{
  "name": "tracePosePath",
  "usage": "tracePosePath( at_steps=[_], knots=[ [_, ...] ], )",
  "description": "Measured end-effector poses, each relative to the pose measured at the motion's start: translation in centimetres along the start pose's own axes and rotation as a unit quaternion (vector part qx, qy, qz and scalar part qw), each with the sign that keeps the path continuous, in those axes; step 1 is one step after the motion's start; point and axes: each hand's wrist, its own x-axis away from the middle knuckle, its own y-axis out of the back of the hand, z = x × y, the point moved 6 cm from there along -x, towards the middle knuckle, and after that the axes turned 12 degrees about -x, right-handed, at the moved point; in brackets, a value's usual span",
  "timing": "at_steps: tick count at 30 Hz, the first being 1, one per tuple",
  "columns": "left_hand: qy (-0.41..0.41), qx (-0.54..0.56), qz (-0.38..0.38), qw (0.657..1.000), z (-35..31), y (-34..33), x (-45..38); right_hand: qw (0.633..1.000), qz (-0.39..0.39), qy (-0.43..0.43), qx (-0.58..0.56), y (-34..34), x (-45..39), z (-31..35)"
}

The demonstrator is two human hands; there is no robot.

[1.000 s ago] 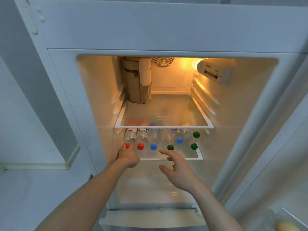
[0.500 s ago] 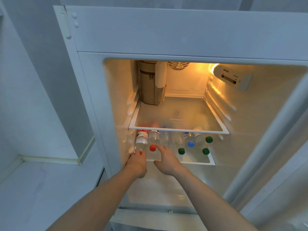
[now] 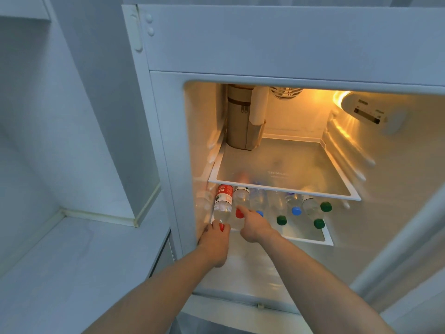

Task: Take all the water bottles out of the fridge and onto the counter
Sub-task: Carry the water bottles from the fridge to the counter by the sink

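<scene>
Several clear water bottles lie on their sides on the fridge's lower glass shelf [image 3: 313,238], caps toward me. My left hand [image 3: 214,242] grips the cap end of a red-labelled, red-capped bottle [image 3: 222,203], drawn partly past the shelf's front edge. My right hand [image 3: 254,225] has its fingers curled round the neck of the neighbouring red-capped bottle [image 3: 240,201]. To the right lie a blue-capped bottle [image 3: 257,200], a green-capped bottle [image 3: 278,208], another blue-capped bottle [image 3: 295,203] and two green caps [image 3: 325,206] [image 3: 319,223].
The upper glass shelf [image 3: 284,186] holds a tan zipped pouch [image 3: 243,121] at the back left. The white counter [image 3: 72,261] lies to the left of the fridge, beside a wall column [image 3: 120,116]. The fridge's left wall [image 3: 199,165] is close to my left hand.
My left hand has pulled the red-labelled bottle forward over the shelf edge. My right hand has closed on the bottle beside it. The view has shifted left, showing more counter.
</scene>
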Motion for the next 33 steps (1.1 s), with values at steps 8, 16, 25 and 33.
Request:
tracePosePath(
  at_steps=[8, 16, 25, 33],
  knots=[
    [-0.025, -0.008, -0.017, 1.000, -0.5, 1.2, 2.1, 0.998, -0.050, -0.039, -0.007, -0.7, 0.9, -1.3],
    [-0.039, 0.137, -0.098, 0.985, 0.6, 0.8, 9.1, 0.970, -0.212, 0.011, -0.118, -1.8, 7.0, -3.6],
    [0.013, 0.277, -0.214, 0.937, 5.6, 4.4, 15.3, 0.917, -0.277, 0.070, -0.279, 0.9, 14.3, -1.5],
    [0.054, 0.319, -0.139, 0.936, 8.8, -0.5, 19.0, 0.950, -0.191, 0.106, -0.223, 3.0, 16.0, 1.2]
  ],
)
